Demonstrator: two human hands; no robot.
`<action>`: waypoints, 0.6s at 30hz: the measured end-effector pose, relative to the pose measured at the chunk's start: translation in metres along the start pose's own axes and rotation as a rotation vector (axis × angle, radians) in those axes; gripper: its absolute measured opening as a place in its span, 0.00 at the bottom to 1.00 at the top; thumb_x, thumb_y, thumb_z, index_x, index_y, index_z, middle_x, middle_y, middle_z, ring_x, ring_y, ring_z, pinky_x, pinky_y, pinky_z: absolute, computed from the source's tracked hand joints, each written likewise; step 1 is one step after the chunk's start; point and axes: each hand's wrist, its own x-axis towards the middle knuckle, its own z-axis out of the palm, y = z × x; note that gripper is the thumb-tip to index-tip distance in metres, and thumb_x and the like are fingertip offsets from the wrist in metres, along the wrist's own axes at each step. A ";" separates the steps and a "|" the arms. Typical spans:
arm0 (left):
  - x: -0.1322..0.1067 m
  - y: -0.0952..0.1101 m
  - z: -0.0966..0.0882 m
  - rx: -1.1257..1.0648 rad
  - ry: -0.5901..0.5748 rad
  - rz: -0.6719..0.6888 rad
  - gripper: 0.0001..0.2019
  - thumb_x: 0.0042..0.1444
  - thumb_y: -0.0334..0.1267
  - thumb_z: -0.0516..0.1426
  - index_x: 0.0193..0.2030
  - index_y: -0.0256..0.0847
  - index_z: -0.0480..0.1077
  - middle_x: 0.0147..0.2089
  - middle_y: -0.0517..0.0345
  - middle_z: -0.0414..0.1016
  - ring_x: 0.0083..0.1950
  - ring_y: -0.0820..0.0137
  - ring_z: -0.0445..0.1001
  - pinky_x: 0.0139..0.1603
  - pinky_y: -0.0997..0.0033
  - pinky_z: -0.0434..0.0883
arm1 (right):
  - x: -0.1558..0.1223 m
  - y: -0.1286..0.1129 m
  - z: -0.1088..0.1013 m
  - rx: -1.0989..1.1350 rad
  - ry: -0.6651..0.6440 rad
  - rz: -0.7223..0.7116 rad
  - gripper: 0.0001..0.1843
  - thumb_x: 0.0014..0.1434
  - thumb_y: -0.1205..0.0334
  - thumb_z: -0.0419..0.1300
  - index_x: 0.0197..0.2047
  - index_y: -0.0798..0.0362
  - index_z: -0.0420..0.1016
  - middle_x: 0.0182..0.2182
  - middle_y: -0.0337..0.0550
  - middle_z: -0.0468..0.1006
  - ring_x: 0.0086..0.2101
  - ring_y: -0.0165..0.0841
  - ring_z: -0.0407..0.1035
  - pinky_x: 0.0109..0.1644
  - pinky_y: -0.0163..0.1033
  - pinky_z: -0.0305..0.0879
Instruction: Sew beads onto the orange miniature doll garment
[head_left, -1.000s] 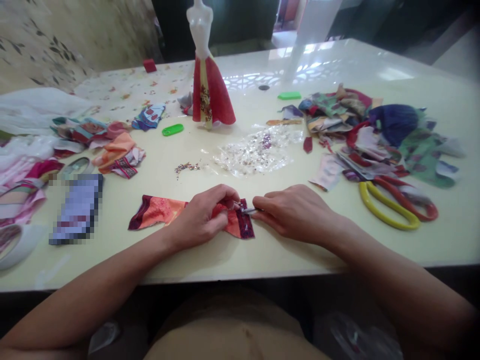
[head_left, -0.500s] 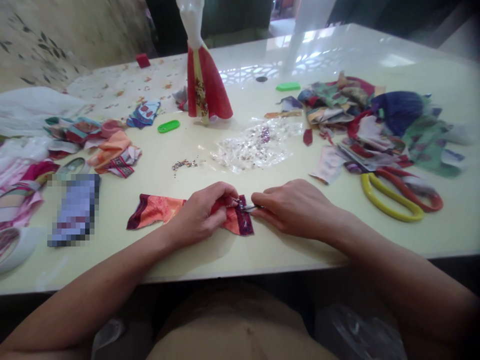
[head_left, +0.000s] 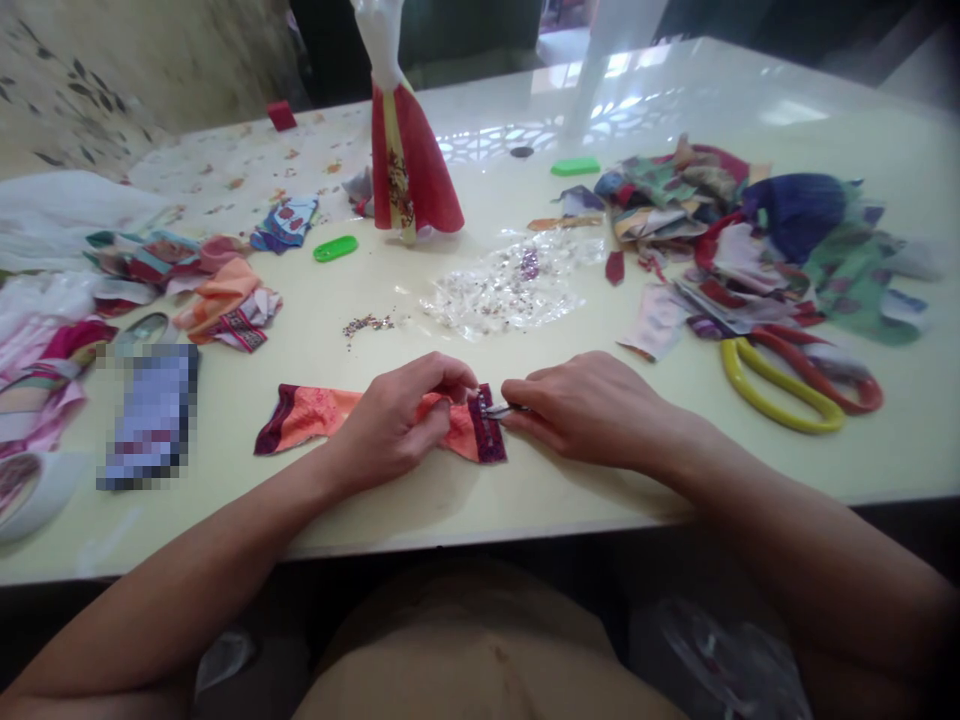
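An orange strip of fabric (head_left: 322,412) with dark maroon ends lies flat near the table's front edge. My left hand (head_left: 409,415) rests on it, thumb and fingers curled together over the cloth near its right end. My right hand (head_left: 592,410) is closed around small silver tweezers (head_left: 504,411); only their metal tip shows between the fingers. That tip touches the maroon band (head_left: 490,430), where small shiny bits lie in a row. Behind my hands are a small scatter of coloured beads (head_left: 369,324) and a clear plastic sheet (head_left: 502,290) strewn with shiny pieces.
A doll form in a red skirt (head_left: 427,170) stands at the back. Fabric scraps (head_left: 690,210) and yellow-handled scissors (head_left: 780,390) lie at right. More scraps (head_left: 225,290), a tape roll (head_left: 30,495) and a blurred item (head_left: 150,415) are at left. Green trays (head_left: 335,249) sit further back.
The tweezers' tip has shifted slightly on the maroon band, and my left fingers have lifted a little, showing more of the band. The rest stays in place.
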 end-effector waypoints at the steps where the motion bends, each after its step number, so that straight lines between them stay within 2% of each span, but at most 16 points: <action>1: 0.000 0.000 -0.001 0.010 -0.006 0.009 0.16 0.53 0.20 0.49 0.45 0.39 0.66 0.41 0.60 0.71 0.43 0.75 0.70 0.46 0.74 0.67 | 0.000 0.000 0.000 0.000 -0.002 -0.001 0.12 0.64 0.53 0.52 0.37 0.50 0.72 0.27 0.39 0.79 0.23 0.29 0.66 0.27 0.38 0.35; 7: 0.002 0.000 -0.001 0.076 -0.136 0.075 0.18 0.52 0.19 0.49 0.48 0.39 0.64 0.44 0.57 0.70 0.44 0.73 0.70 0.48 0.72 0.68 | 0.000 0.001 0.000 -0.004 0.002 -0.001 0.13 0.65 0.52 0.51 0.39 0.49 0.73 0.28 0.40 0.80 0.24 0.29 0.66 0.27 0.38 0.35; 13: -0.001 -0.003 0.003 0.297 -0.255 0.227 0.17 0.61 0.25 0.47 0.55 0.41 0.60 0.51 0.52 0.69 0.49 0.70 0.70 0.48 0.70 0.70 | 0.000 0.000 0.000 0.005 0.006 0.006 0.14 0.65 0.51 0.51 0.42 0.49 0.74 0.29 0.41 0.80 0.23 0.29 0.66 0.28 0.37 0.36; 18: -0.001 -0.001 0.006 0.479 -0.329 0.237 0.15 0.66 0.30 0.45 0.57 0.41 0.61 0.53 0.51 0.69 0.50 0.67 0.71 0.49 0.68 0.71 | -0.001 0.001 0.000 -0.006 0.015 0.003 0.16 0.65 0.50 0.50 0.41 0.49 0.74 0.28 0.42 0.80 0.23 0.30 0.66 0.28 0.37 0.36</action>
